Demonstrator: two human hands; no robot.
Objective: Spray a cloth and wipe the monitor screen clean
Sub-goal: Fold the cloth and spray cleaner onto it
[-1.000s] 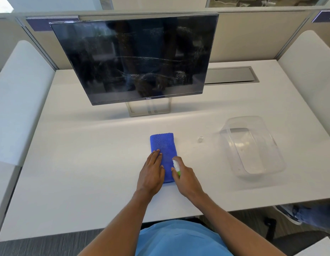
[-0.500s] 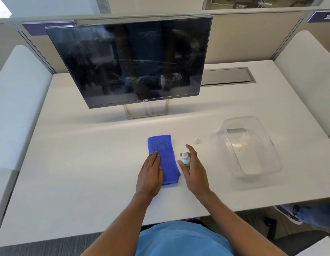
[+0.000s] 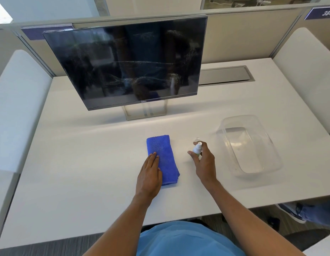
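A folded blue cloth (image 3: 164,156) lies on the white desk (image 3: 86,172) in front of me. My left hand (image 3: 150,176) rests flat on the cloth's left half, fingers together. To the right, clear of the cloth, my right hand (image 3: 203,164) grips a small white spray bottle (image 3: 197,148) upright, its nozzle at the top. The black monitor (image 3: 131,63) stands at the back of the desk, its dark screen streaked with smears and speckles.
A clear plastic tub (image 3: 252,146) sits on the desk right of my right hand. A tiny clear cap (image 3: 196,139) lies just beyond the bottle. A metal cable hatch (image 3: 227,75) lies behind the monitor. Padded partitions flank the desk; someone's shoe (image 3: 293,213) shows at lower right.
My right hand has carried the spray bottle from over the cloth's right edge to the right, away from the cloth. My left hand stays on the cloth.
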